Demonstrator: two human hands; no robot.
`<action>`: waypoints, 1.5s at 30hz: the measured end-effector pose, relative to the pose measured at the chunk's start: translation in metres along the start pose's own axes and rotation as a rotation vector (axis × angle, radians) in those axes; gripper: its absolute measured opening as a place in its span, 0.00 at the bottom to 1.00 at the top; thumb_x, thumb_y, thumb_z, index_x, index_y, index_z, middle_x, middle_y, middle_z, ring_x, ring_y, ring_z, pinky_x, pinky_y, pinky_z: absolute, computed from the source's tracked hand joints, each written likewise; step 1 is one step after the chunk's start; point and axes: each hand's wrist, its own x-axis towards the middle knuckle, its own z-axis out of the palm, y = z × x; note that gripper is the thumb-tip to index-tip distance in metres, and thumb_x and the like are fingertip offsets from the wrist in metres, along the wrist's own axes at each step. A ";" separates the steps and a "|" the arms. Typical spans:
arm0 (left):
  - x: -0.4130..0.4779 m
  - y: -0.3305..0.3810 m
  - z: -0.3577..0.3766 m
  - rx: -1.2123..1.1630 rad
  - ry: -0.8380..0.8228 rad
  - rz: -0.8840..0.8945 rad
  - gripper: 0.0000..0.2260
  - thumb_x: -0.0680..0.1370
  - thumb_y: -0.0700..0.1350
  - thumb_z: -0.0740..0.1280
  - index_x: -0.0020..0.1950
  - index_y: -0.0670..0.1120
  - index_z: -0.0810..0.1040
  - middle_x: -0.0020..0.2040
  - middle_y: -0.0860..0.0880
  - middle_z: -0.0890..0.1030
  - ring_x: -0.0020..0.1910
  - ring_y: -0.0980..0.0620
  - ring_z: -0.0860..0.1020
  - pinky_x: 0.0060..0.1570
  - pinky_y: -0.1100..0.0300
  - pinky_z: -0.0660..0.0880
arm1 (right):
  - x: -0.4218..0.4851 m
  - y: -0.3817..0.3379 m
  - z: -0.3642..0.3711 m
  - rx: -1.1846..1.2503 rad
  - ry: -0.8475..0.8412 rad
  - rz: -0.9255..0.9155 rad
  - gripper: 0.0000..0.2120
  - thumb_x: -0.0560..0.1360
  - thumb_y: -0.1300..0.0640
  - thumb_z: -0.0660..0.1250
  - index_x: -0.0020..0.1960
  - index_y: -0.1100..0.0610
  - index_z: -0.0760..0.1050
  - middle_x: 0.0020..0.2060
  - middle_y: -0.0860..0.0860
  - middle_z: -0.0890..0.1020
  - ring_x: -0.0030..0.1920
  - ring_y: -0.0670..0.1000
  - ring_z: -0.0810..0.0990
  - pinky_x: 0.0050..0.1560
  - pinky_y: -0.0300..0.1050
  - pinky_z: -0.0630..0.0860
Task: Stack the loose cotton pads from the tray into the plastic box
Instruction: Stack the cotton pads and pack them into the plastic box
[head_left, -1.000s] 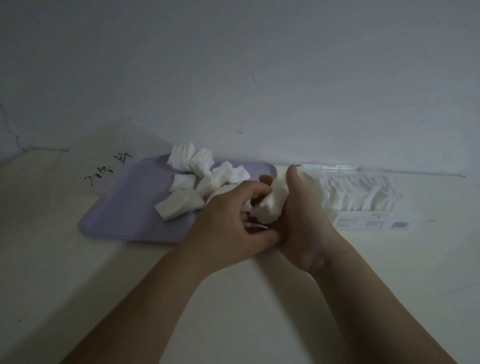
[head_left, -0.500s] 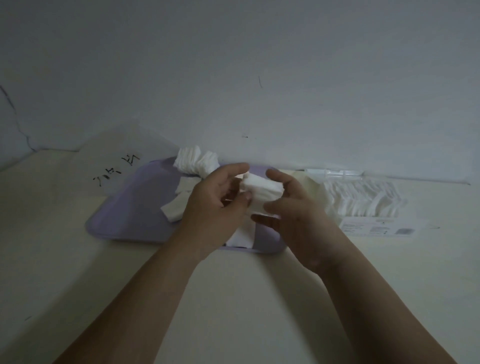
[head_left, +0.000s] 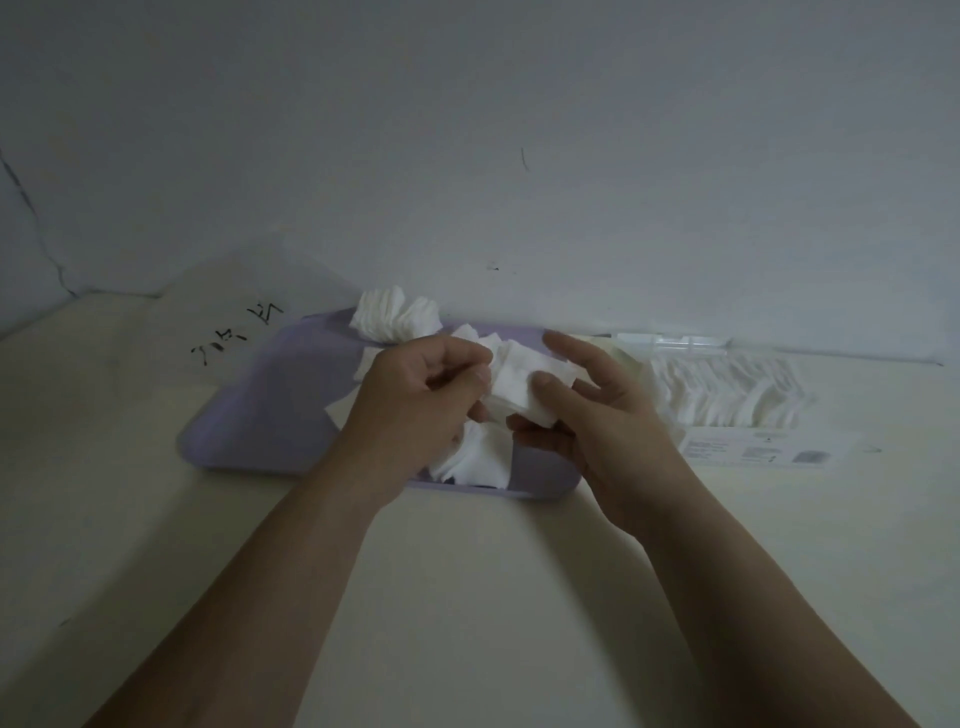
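Note:
Both hands hold a small stack of white cotton pads (head_left: 519, 382) above the lilac tray (head_left: 270, 410). My left hand (head_left: 415, 400) pinches the stack's left edge with curled fingers. My right hand (head_left: 597, 415) grips its right side, thumb on top and fingers underneath. More loose pads (head_left: 397, 314) lie at the tray's far edge, and some pads (head_left: 475, 460) lie below my hands near the tray's front rim. The clear plastic box (head_left: 727, 395), packed with a row of pads, lies to the right of the tray against the wall.
A white wall rises directly behind the tray and box. Black handwriting (head_left: 236, 335) marks the pale table left of the tray. A printed label (head_left: 753, 449) sits along the box's front side.
The hands lifted the gathered pads from beside the tray's right end to above it and turned them into a flat stack; the left hand shifted to pinch its left edge.

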 end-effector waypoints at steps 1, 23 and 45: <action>0.001 0.000 0.000 0.001 -0.009 0.003 0.07 0.81 0.37 0.69 0.55 0.46 0.84 0.38 0.47 0.86 0.29 0.57 0.78 0.32 0.63 0.75 | 0.000 0.001 0.000 -0.017 -0.010 -0.010 0.15 0.80 0.64 0.70 0.65 0.53 0.79 0.47 0.55 0.88 0.45 0.56 0.86 0.53 0.57 0.85; 0.014 -0.035 -0.045 0.418 -0.168 -0.066 0.11 0.73 0.45 0.79 0.53 0.52 0.84 0.39 0.50 0.82 0.36 0.57 0.77 0.42 0.60 0.73 | 0.001 0.028 0.007 -0.190 0.065 -0.031 0.13 0.81 0.59 0.70 0.64 0.50 0.76 0.61 0.57 0.80 0.55 0.61 0.86 0.49 0.58 0.86; 0.003 -0.012 -0.022 -0.296 -0.231 -0.114 0.08 0.76 0.32 0.72 0.51 0.43 0.81 0.48 0.44 0.87 0.48 0.49 0.86 0.43 0.59 0.82 | -0.001 0.015 0.005 -0.037 0.034 0.041 0.05 0.76 0.68 0.72 0.52 0.65 0.83 0.45 0.61 0.88 0.45 0.57 0.88 0.47 0.50 0.86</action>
